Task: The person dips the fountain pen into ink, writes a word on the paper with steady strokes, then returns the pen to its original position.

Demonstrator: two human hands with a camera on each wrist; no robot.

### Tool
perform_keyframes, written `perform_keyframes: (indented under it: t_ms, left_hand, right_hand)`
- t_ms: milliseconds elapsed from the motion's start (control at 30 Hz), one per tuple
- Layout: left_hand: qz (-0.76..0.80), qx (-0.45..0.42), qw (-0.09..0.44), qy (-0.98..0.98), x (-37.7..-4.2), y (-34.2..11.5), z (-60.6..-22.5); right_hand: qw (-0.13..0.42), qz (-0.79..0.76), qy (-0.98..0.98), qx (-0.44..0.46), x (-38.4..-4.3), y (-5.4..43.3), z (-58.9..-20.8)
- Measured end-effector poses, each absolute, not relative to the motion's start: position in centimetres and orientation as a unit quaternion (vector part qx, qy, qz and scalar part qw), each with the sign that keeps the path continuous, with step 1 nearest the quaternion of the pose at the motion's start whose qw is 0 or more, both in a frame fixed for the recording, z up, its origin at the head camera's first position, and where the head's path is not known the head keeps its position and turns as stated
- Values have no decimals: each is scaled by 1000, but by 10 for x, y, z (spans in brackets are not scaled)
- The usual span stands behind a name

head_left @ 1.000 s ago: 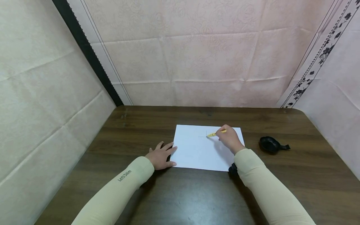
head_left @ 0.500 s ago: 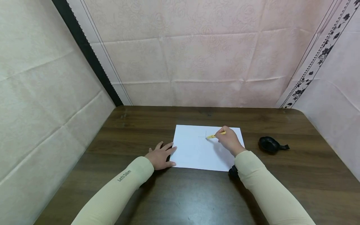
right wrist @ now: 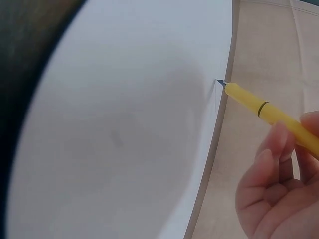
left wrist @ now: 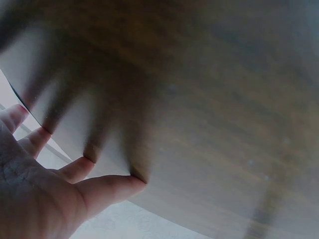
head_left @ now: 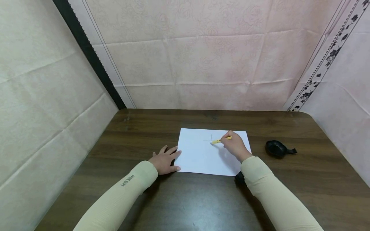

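A white sheet of paper [head_left: 199, 157] lies on the table with a thin cross of two lines [head_left: 211, 140] in its upper part. My right hand [head_left: 235, 146] pinches a yellow fountain pen [head_left: 216, 141], tilted, its tip at the lower end of the upright line. In the right wrist view the dark nib of the fountain pen [right wrist: 246, 97] meets the paper [right wrist: 124, 99], and thumb and fingers curl around the yellow barrel. My left hand [head_left: 165, 162] rests at the sheet's left edge with fingers spread. In the left wrist view its fingertips [left wrist: 137, 181] touch the surface.
A small black dish with a short handle [head_left: 276, 149] stands on the brown wooden table [head_left: 144, 128], right of the paper. Pale patterned cloth [head_left: 208, 64] hangs behind the table and at both sides. A dark object [head_left: 239, 177] shows under my right wrist.
My right hand has drawn the fountain pen slightly toward me and the upright line now runs a little lower, past the crossing. The left hand stays in place.
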State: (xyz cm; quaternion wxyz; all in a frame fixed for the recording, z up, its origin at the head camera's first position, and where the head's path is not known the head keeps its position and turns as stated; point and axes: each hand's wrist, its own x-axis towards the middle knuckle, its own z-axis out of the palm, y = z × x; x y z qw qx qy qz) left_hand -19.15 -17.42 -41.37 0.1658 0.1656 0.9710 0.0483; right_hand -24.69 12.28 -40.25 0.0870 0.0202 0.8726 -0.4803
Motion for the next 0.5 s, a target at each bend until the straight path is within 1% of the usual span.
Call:
perform_keyframes:
  t_ms: [300, 500]
  left_hand:
    - [47, 166, 165, 971, -192, -174, -413]
    - [48, 166, 166, 971, -191, -174, -412]
  right_hand:
    - [75, -472, 879, 6, -243, 122, -403]
    - [76, -470, 879, 4, -240, 121, -401]
